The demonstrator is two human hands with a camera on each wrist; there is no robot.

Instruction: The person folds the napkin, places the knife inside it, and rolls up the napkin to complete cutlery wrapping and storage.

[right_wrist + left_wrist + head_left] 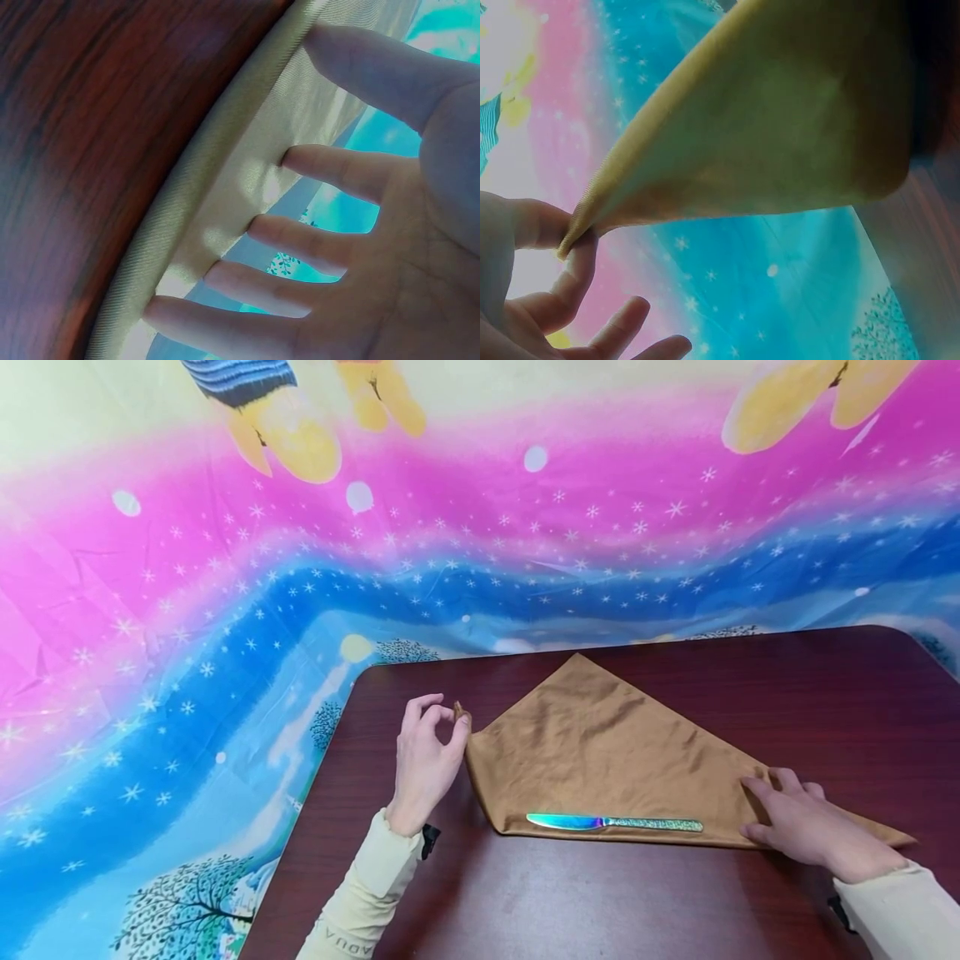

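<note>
A brown cloth napkin (600, 735), folded into a triangle-like shape, lies on the table. Its left corner is lifted, pinched between thumb and index finger of my left hand (429, 760); the left wrist view shows the raised cloth (765, 127) sloping from those fingertips down toward the tabletop. My right hand (813, 827) rests on the napkin's right part with fingers spread, fingertips touching the cloth (225, 187) near its folded front edge. A table knife (615, 822) with a rainbow sheen lies along that front edge, blade pointing left, between the two hands.
The dark reddish wooden table (585, 902) has rounded far corners. Behind it and along its left side hangs a colourful backdrop cloth (450, 527) with snowflakes, close to the table edge.
</note>
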